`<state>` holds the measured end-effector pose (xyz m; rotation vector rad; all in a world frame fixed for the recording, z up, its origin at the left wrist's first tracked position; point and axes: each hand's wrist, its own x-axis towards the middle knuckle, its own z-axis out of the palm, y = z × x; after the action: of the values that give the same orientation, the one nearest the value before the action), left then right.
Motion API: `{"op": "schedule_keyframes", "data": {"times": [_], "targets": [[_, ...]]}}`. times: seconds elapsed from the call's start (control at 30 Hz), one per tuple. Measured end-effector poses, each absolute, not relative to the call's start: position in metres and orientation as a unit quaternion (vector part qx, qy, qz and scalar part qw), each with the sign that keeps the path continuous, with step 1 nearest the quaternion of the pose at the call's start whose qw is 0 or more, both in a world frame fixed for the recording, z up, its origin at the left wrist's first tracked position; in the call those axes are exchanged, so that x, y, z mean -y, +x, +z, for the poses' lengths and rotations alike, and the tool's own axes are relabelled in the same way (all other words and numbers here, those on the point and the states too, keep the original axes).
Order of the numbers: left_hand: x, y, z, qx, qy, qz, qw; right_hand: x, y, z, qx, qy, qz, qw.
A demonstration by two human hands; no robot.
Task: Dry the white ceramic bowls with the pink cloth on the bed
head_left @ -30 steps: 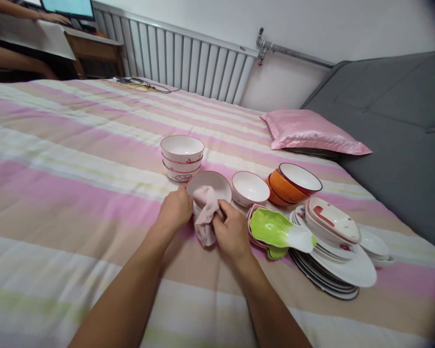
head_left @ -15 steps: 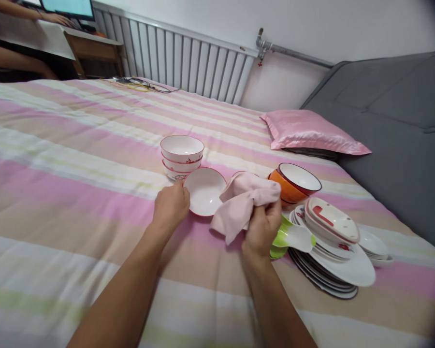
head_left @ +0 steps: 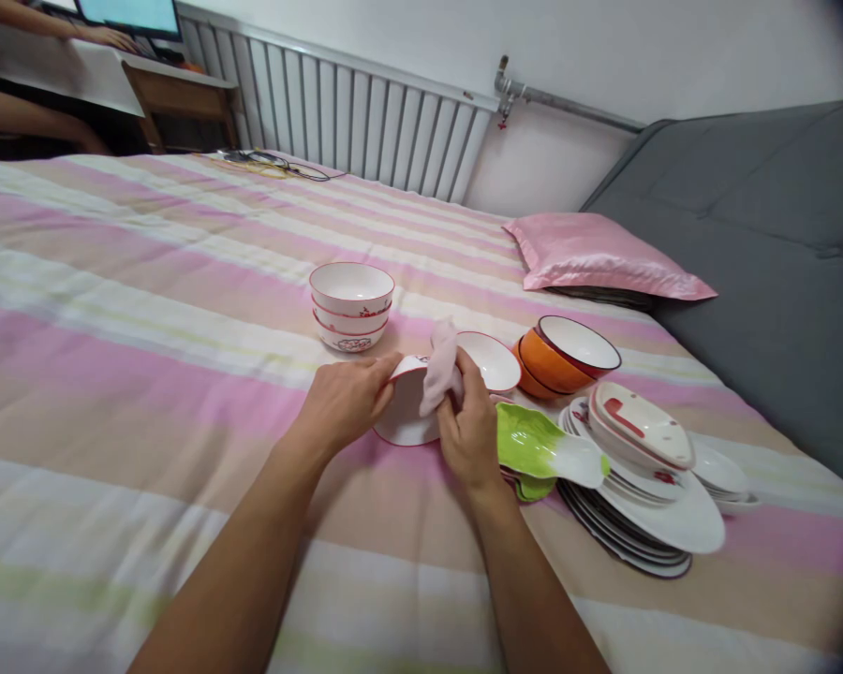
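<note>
A white bowl with a red rim (head_left: 406, 412) is tilted above the striped bedcover, its inside facing me. My left hand (head_left: 347, 398) pinches its upper left edge. In my right hand (head_left: 467, 421) is a bunched pale pink cloth (head_left: 440, 367), pressed at the right side of that bowl and hiding part of it. Behind my left hand stands a stack of white bowls (head_left: 352, 304) with red rims. Another red-rimmed bowl (head_left: 492, 360) lies just beyond my right hand. Beside my right wrist is a green leaf-shaped dish (head_left: 530, 440).
Orange bowls (head_left: 558, 360) stand at the right, near a pile of plates (head_left: 681, 510) topped by an oval dish (head_left: 646, 426). Farther back are a pink pillow (head_left: 604, 251) and cables (head_left: 273, 165) on the bed. A person's hand (head_left: 112, 38) rests at a desk.
The held bowl has tipped up, with my left hand now over its edge. My right hand has moved left with the cloth onto the bowl, uncovering the green dish and the bowl behind.
</note>
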<state>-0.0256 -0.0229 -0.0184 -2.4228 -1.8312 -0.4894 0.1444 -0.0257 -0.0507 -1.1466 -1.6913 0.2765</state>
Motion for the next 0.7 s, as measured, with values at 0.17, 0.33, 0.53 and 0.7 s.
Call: {"op": "schedule_keyframes", "data": {"times": [0.17,0.33,0.53,0.7], "targets": [[0.0245,-0.0275,-0.0181,0.566,-0.809,-0.154,0.043,0.0253,0.1466,-0.0497,0.75,-0.457,0.017,0.478],[0.0269,-0.0283,-0.0174,0.533,-0.829,-0.158,0.051,0.0259,0.1482,-0.0501,0.766,-0.443,-0.038,0.465],[0.0295,-0.0287,-0.0145,0.521,-0.834,-0.181,0.034,0.0267,0.1488,-0.0515,0.767,-0.459,-0.012,0.449],[0.0271,-0.0269,-0.0203,0.534,-0.81,-0.234,-0.07,0.0253,0.1499,-0.0526,0.738,-0.466,0.019,0.488]]}}
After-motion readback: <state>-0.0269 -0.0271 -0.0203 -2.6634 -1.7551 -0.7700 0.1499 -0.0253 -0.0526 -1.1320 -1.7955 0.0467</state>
